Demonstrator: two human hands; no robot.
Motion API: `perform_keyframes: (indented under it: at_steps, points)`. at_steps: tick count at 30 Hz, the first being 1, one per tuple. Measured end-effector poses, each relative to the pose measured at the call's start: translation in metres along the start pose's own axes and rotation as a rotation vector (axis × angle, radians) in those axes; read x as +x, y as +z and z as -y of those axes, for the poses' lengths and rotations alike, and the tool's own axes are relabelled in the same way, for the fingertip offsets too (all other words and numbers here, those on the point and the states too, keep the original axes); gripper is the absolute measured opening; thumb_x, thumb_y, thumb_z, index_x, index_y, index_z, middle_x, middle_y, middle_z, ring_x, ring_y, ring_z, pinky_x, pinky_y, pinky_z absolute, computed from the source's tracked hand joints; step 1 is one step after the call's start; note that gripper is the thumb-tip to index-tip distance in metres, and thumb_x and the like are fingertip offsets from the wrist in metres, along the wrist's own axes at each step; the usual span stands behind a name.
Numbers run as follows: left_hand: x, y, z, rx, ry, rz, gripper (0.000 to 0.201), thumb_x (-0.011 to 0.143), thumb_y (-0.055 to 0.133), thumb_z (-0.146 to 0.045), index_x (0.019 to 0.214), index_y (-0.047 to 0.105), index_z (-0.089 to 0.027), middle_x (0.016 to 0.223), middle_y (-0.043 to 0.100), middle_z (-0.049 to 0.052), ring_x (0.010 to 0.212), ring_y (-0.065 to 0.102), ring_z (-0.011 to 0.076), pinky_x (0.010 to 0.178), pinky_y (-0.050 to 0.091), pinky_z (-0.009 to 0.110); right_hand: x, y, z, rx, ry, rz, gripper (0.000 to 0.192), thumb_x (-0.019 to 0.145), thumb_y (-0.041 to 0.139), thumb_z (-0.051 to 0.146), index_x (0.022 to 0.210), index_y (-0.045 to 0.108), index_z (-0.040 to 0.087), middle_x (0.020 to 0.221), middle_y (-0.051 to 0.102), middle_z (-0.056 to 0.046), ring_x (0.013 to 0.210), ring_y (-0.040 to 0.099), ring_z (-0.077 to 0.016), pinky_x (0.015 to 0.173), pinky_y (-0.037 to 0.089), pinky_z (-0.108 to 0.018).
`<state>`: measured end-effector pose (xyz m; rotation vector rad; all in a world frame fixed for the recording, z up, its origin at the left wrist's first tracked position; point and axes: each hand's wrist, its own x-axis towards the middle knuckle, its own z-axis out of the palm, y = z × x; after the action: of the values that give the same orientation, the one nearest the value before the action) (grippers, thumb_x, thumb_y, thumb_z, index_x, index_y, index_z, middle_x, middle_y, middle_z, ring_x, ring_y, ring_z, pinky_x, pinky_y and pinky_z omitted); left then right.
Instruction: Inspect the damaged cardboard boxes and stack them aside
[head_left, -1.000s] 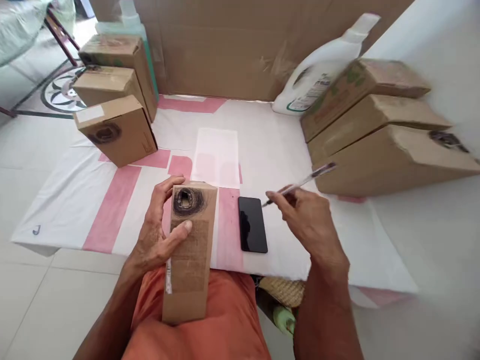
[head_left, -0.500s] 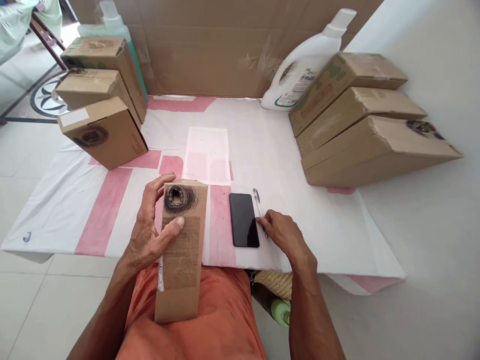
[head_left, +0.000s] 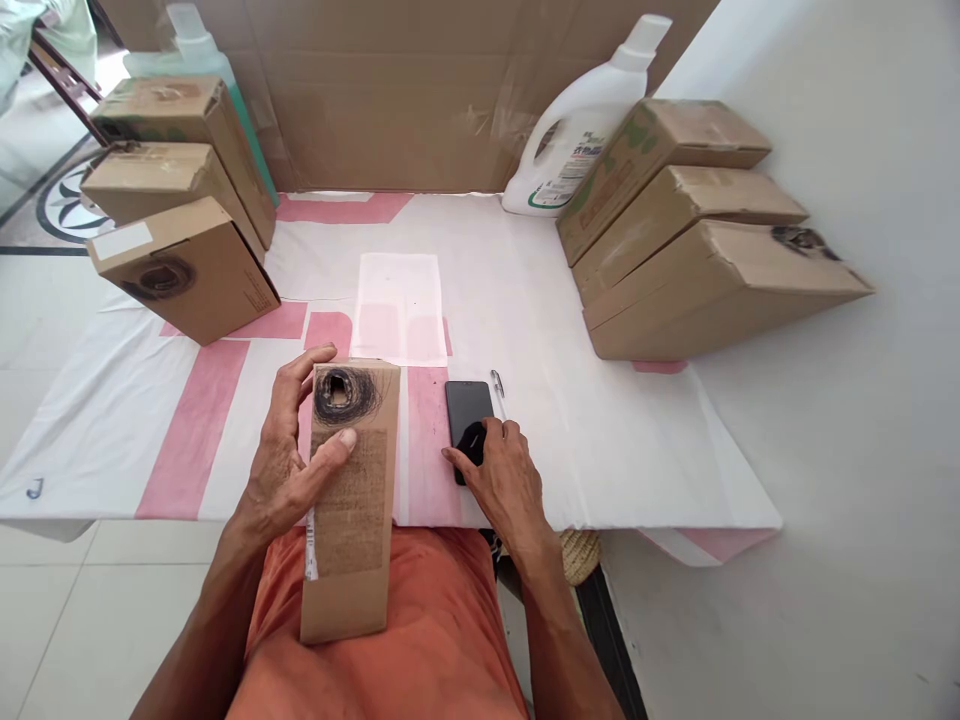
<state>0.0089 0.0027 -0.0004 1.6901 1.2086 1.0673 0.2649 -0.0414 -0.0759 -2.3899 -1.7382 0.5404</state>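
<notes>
A narrow cardboard box (head_left: 349,605) rests upright against my lap at the table's front edge. It has a small hole near its top ringed by black scribble, and a brown woven-looking patch below. My left hand (head_left: 300,440) is closed on the box, thumb across its front and fingers behind its left side. Over a black smartphone (head_left: 466,400) lying flat on the table is my right hand (head_left: 499,470), its thumb by the phone's left edge and its fingers spread towards the right edge. A pen (head_left: 498,386) lies just beyond those fingers, partly hidden.
A white sheet (head_left: 399,280) lies mid-table on the pink-and-white cloth (head_left: 315,250). Cardboard boxes (head_left: 180,270) and a green bottle (head_left: 247,120) stand at left. More boxes (head_left: 675,290) and a white jug (head_left: 577,130) stand at right, before a cardboard panel (head_left: 390,100).
My right hand has left the pen and moved left over the smartphone, fingers spreading. My left hand keeps its hold on the box. The view has shifted slightly.
</notes>
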Motion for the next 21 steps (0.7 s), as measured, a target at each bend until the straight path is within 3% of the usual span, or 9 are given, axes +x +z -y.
perform_keyframes:
  at_steps: [3, 9, 14, 18, 21]
  points:
    - [-0.001, -0.002, 0.003, -0.004, -0.004, -0.018, 0.073, 0.092, 0.075, -0.043, 0.158, 0.047, -0.03, 0.159, 0.053, 0.011, 0.147, 0.052, 0.0395, 0.127, 0.038, 0.062, 0.002, 0.0, 0.001, -0.013, 0.023, -0.02, 0.036, 0.097, 0.079, 0.032, 0.123, 0.061, 0.014, 0.122, 0.065, -0.019, 0.117, 0.065, -0.0379, 0.085, 0.058, -0.044]
    - [-0.002, -0.003, 0.008, -0.018, -0.031, -0.045, 0.074, 0.092, 0.075, -0.046, 0.158, 0.047, -0.03, 0.159, 0.053, 0.011, 0.147, 0.052, 0.039, 0.126, 0.039, 0.061, 0.001, 0.001, -0.005, 0.001, 0.098, -0.061, 0.057, 0.093, 0.081, 0.045, 0.133, 0.055, 0.014, 0.132, 0.061, -0.024, 0.125, 0.059, -0.0447, 0.091, 0.057, -0.054]
    - [-0.001, -0.005, 0.011, -0.031, -0.042, -0.057, 0.074, 0.092, 0.074, -0.049, 0.158, 0.047, -0.03, 0.155, 0.055, 0.011, 0.143, 0.055, 0.0381, 0.124, 0.042, 0.059, 0.006, 0.006, -0.012, 0.087, 0.143, -0.045, 0.061, 0.089, 0.082, 0.047, 0.131, 0.055, 0.013, 0.13, 0.065, -0.025, 0.127, 0.06, -0.0436, 0.097, 0.054, -0.05]
    - [-0.002, -0.007, 0.012, -0.063, -0.07, -0.064, 0.074, 0.093, 0.074, -0.051, 0.158, 0.046, -0.029, 0.151, 0.058, 0.012, 0.142, 0.056, 0.0386, 0.122, 0.044, 0.058, 0.015, 0.006, -0.018, 0.196, 0.202, 0.0, 0.061, 0.079, 0.086, 0.055, 0.118, 0.059, 0.017, 0.118, 0.071, -0.021, 0.113, 0.069, -0.0408, 0.086, 0.055, -0.045]
    - [-0.003, -0.008, 0.013, -0.063, -0.071, -0.07, 0.074, 0.092, 0.074, -0.051, 0.157, 0.047, -0.029, 0.15, 0.059, 0.012, 0.141, 0.057, 0.0383, 0.121, 0.045, 0.057, 0.018, 0.005, -0.019, 0.303, 0.21, 0.041, 0.05, 0.078, 0.08, 0.056, 0.106, 0.063, 0.019, 0.101, 0.075, -0.017, 0.099, 0.071, -0.039, 0.081, 0.054, -0.045]
